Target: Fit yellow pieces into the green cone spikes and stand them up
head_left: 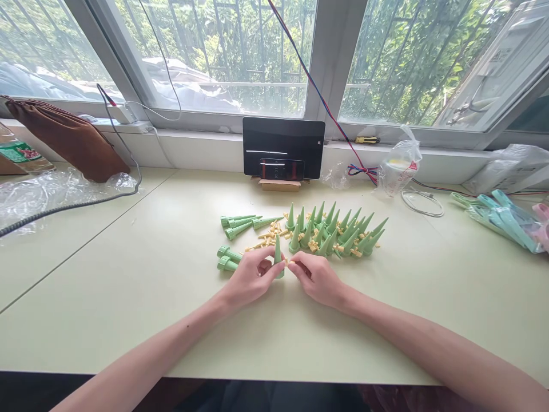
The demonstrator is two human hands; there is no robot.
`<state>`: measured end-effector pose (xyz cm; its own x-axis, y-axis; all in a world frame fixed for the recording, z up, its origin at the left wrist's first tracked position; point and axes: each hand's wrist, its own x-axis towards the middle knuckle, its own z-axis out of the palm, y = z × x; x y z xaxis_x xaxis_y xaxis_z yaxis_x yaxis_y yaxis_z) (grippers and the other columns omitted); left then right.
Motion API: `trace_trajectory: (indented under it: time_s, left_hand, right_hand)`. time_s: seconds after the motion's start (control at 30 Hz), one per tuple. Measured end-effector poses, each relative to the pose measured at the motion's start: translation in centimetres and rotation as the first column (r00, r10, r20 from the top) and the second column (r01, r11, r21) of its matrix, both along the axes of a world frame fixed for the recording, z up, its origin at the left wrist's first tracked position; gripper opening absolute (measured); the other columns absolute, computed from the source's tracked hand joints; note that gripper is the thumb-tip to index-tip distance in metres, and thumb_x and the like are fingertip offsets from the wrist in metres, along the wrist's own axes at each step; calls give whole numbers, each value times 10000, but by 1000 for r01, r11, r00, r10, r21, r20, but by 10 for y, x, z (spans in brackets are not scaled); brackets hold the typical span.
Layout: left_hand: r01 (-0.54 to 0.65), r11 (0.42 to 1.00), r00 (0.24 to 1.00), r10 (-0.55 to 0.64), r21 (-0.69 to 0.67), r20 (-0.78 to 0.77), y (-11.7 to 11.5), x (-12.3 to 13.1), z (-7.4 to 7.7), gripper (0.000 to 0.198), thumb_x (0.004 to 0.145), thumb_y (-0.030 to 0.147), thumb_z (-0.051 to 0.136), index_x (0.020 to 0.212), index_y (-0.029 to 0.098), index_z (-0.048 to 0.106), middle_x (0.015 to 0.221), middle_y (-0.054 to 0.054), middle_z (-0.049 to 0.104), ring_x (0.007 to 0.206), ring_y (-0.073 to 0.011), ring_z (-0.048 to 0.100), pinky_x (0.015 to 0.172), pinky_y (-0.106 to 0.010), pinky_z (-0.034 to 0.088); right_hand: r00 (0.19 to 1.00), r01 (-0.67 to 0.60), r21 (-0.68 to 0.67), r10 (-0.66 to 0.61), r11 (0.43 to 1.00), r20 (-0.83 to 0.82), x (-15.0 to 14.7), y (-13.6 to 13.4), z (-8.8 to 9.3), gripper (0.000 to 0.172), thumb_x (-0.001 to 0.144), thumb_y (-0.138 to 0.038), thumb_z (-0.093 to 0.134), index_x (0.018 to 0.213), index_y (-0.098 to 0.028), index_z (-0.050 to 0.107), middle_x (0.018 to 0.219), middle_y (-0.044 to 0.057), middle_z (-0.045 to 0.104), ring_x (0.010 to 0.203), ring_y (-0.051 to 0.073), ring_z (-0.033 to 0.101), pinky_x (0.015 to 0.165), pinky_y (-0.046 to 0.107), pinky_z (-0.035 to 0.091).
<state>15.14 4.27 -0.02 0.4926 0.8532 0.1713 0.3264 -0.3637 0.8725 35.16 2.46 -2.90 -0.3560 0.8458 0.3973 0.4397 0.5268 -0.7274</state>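
Grip, left: the left hand (253,277) pinched one green plastic spike (278,250) low on its body between thumb and fingers, point upward.
Grip, right: the right hand (316,277) held a small yellow fitting (289,262) in its fingertips, right at the spike's side; whether the two had joined, I could not tell.
Spike's place: about midway along the table (141,274), between its near and far edges.
Loose yellow fittings (271,233): lay heaped just beyond the held spike, toward the far edge.
Lying spikes (239,229): rested on their sides left of the heap, with two more close beside the left hand.
Upright spikes (330,218): stood crowded together beyond the right hand, yellow fittings showing among them.
Far edge, middle: a black tablet (283,137) stood behind a phone (282,170) on a cardboard stand (279,186).
Far right corner: a clear plastic bag (398,166), a coiled white cable (437,213) and teal plastic pieces (506,220) lay well apart from the spikes.
Far left corner: a brown pouch (68,137) leaned near a labelled bottle (26,153); a dark cable (64,204) ran in from the left edge.
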Motion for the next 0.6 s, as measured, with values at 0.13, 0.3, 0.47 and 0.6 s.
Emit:
trace_trajectory:
  time_s: [0.13,0.3,0.47,0.6]
  left_hand:
    - [-6,1000,1000,6,1,3,0,1,1,233,952,377,563,890,157,608,762,-6,560,530,-84,495,453,-199,379]
    - [-4,1000,1000,4,-11,9,0,0,-1,265,961,395,542,843,159,567,769,-22,576,550,-100,542,405,-188,365]
    - [-2,1000,1000,2,-10,-2,0,0,-1,236,963,378,544,870,163,578,765,-11,571,549,-97,547,412,-186,377]
    - [-7,1000,1000,7,-11,-4,0,0,-1,229,961,370,549,883,159,591,755,-8,561,549,-98,547,412,-188,369]
  right_hand:
    - [1000,-2,1,2,1000,-9,0,-1,1,264,1030,-338,442,864,-185,581,640,-27,514,552,117,436,549,246,352]
    - [999,-25,3,25,1000,-30,0,-2,1,175,1021,-310,468,996,-182,586,608,-54,495,506,107,412,530,239,339]
    - [999,-32,6,32,999,-27,0,-2,2,161,1019,-291,470,991,-184,587,621,-49,506,513,107,412,531,238,331]
    - [999,-29,8,29,1000,-20,0,-2,2,166,1018,-283,468,982,-183,596,629,-43,508,526,110,418,542,240,337]
